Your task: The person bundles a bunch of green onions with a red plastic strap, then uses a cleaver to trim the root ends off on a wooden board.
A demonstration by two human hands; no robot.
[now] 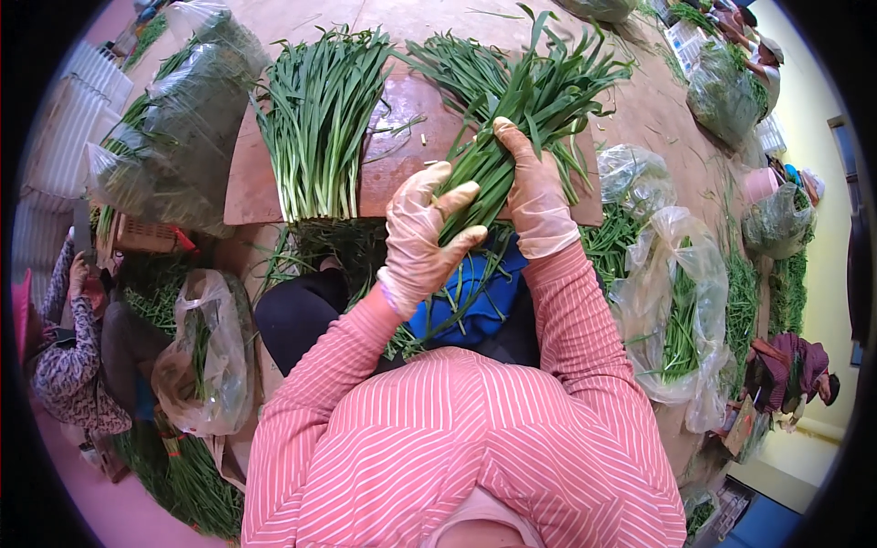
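A loose bunch of garlic chives [493, 169], long flat green leaves with paler stems, is tilted above the near edge of a brown board [411, 110]. My right hand [534, 187], in a pale thin glove, is closed round its middle, thumb on top. Beside the lower stems is my left hand [416, 228], gloved too, its fingers apart and slightly curved against the stalks. On the board's left lies a neat pile of garlic chives [320, 128], white ends toward me. Another pile of garlic chives [457, 68] lies behind the held bunch, partly hidden.
Clear plastic bags of greens stand at the far left [196, 119], near left [206, 356] and right [676, 310]. Loose stalks lie over my lap and a blue cloth [470, 297]. A person in a patterned sleeve [68, 356] sits at left; other people work at right.
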